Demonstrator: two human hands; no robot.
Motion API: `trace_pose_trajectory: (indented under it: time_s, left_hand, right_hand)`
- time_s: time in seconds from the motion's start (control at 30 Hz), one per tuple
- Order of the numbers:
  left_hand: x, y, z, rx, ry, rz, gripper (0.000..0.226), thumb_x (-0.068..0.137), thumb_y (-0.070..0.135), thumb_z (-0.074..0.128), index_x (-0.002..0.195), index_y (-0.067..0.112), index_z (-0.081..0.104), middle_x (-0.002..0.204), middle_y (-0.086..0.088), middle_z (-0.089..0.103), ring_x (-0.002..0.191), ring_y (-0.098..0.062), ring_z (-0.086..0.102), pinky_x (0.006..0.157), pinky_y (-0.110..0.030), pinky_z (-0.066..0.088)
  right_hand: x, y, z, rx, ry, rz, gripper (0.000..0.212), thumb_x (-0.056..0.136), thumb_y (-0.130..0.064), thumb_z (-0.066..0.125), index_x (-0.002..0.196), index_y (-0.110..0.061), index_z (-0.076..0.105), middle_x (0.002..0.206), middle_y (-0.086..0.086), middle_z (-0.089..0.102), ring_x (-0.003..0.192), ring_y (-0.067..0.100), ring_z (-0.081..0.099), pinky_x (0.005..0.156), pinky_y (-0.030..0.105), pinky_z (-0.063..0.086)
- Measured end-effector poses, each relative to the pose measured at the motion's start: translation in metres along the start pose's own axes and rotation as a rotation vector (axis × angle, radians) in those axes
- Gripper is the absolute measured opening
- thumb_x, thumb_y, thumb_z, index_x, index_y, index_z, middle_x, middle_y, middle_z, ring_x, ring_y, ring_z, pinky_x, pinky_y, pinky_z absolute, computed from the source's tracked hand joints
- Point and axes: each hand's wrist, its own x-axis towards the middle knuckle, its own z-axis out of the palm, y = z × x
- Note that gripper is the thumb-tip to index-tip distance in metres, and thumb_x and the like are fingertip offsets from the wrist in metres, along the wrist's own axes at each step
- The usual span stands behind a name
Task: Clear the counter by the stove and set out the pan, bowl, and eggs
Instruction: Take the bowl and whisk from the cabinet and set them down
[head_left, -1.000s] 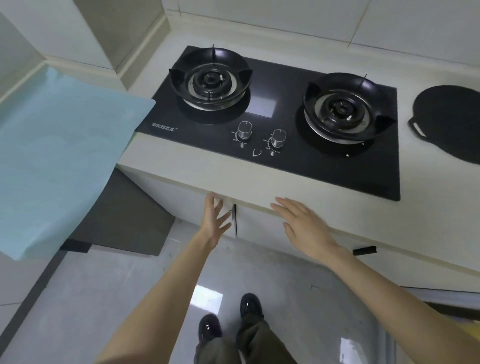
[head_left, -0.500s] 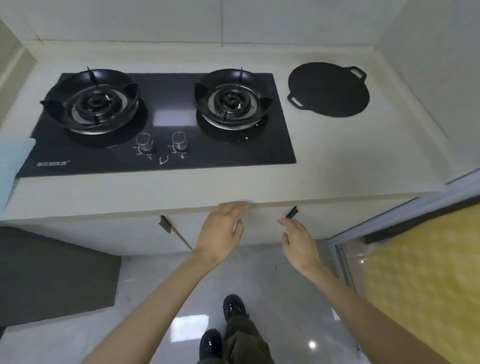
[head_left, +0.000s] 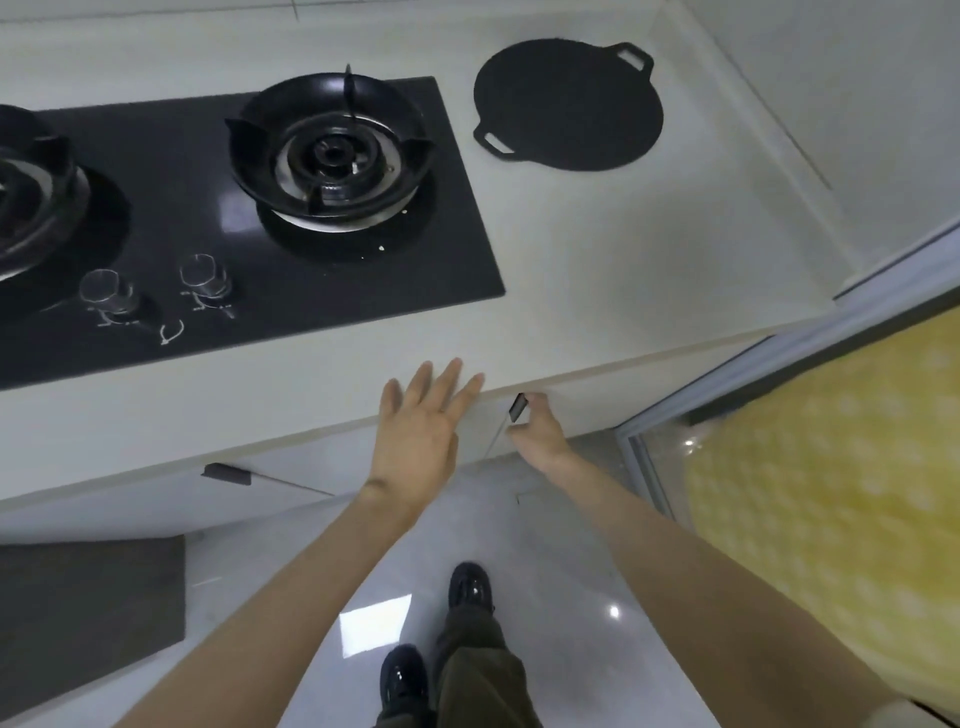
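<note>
A flat black pan (head_left: 569, 104) with two loop handles lies on the pale counter (head_left: 649, 249), to the right of the black gas stove (head_left: 462, 249). My left hand (head_left: 415, 431) hovers flat with spread fingers over the counter's front edge. Just below that edge, my right hand (head_left: 540, 434) has its fingers and thumb curled round the small black cabinet handle (head_left: 518, 407). No bowl or eggs are in view.
The right burner (head_left: 330, 150) and two knobs (head_left: 202, 275) sit on the stove. A second cabinet handle (head_left: 226, 474) is further left. A sliding door frame and yellow patterned panel (head_left: 831, 493) stand at the right. A dark mat (head_left: 78, 613) lies on the floor.
The view has swung right along the counter, and the blue sheet has left the frame. My right hand has reached the black cabinet handle and closed on it. My left hand has risen over the counter edge.
</note>
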Motion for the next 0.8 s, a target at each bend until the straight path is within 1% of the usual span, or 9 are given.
trace_pose_trajectory:
  time_s: [0.1,0.17,0.23,0.3,0.43,0.57,0.67,0.73,0.8]
  left_hand:
    - [0.004,0.006,0.007,0.041,0.022,-0.035,0.079,0.07,0.003,0.066,0.142,0.023,0.04,0.144,-0.007,0.045,0.13,-0.034,0.043,0.099,-0.054,0.041]
    - [0.004,0.012,0.011,0.027,0.026,-0.062,0.078,0.072,0.004,0.064,0.144,0.022,0.037,0.146,-0.007,0.041,0.133,-0.035,0.038,0.102,-0.055,0.037]
    - [0.001,0.017,0.011,0.0,0.034,-0.089,0.077,0.076,0.004,0.06,0.146,0.021,0.033,0.15,-0.008,0.037,0.137,-0.036,0.033,0.108,-0.055,0.031]
    - [-0.003,0.022,0.009,-0.026,0.031,-0.105,0.077,0.078,0.003,0.058,0.147,0.02,0.03,0.152,-0.008,0.032,0.14,-0.036,0.028,0.112,-0.053,0.026]
    - [-0.01,0.031,0.006,-0.07,-0.044,-0.084,0.073,0.086,0.006,0.044,0.151,0.021,0.015,0.159,-0.001,0.014,0.145,-0.031,0.011,0.118,-0.046,0.013]
    - [-0.031,0.058,0.002,-0.12,-0.129,0.003,0.069,0.092,0.015,0.041,0.152,0.025,0.007,0.159,0.002,0.011,0.147,-0.022,0.007,0.118,-0.047,0.004]
    - [-0.043,0.083,0.003,-0.145,-0.189,0.062,0.067,0.095,0.017,0.041,0.152,0.027,0.006,0.16,0.005,0.007,0.147,-0.02,0.005,0.118,-0.047,0.001]
    - [-0.046,0.101,0.004,-0.146,-0.201,0.102,0.066,0.095,0.018,0.042,0.152,0.027,0.009,0.159,0.006,0.007,0.147,-0.02,0.005,0.118,-0.046,0.003]
    - [-0.049,0.126,0.007,-0.152,-0.199,0.134,0.066,0.094,0.017,0.042,0.151,0.026,0.012,0.159,0.005,0.01,0.147,-0.02,0.007,0.118,-0.045,0.006]
  right_hand:
    - [-0.001,0.007,-0.005,-0.022,0.006,-0.049,0.031,0.082,-0.001,0.049,0.106,-0.017,0.037,0.108,0.001,0.051,0.081,0.022,0.053,0.06,0.026,0.037]
    - [-0.004,0.012,-0.012,-0.065,-0.037,-0.073,0.036,0.083,-0.006,0.052,0.115,-0.015,0.039,0.113,0.0,0.052,0.087,0.023,0.055,0.066,0.028,0.041]
    - [-0.01,0.019,-0.017,-0.105,-0.066,-0.055,0.043,0.083,-0.008,0.055,0.122,-0.013,0.039,0.119,0.004,0.053,0.102,0.024,0.055,0.078,0.03,0.042]
    - [-0.019,0.033,-0.019,-0.14,-0.067,-0.043,0.044,0.082,-0.009,0.057,0.122,-0.014,0.038,0.121,0.009,0.054,0.105,0.025,0.053,0.083,0.032,0.044]
    - [-0.047,0.071,-0.022,-0.185,-0.063,-0.052,0.04,0.083,-0.022,0.06,0.117,-0.02,0.04,0.113,0.007,0.055,0.1,0.024,0.054,0.079,0.034,0.047]
    - [-0.09,0.118,-0.032,-0.231,-0.001,-0.008,0.054,0.085,-0.034,0.059,0.133,-0.02,0.037,0.117,0.005,0.059,0.105,0.026,0.059,0.088,0.042,0.049]
    - [-0.117,0.148,-0.045,-0.294,0.063,0.055,0.064,0.088,-0.051,0.052,0.142,-0.026,0.031,0.122,-0.003,0.061,0.105,0.025,0.061,0.085,0.04,0.052]
    - [-0.133,0.161,-0.056,-0.348,0.119,0.103,0.061,0.085,-0.071,0.036,0.127,-0.029,0.046,0.107,-0.009,0.063,0.095,0.025,0.064,0.079,0.037,0.052]
    - [-0.148,0.179,-0.07,-0.412,0.207,0.109,0.064,0.085,-0.077,0.019,0.104,-0.028,0.055,0.087,-0.008,0.062,0.087,0.024,0.064,0.081,0.038,0.052]
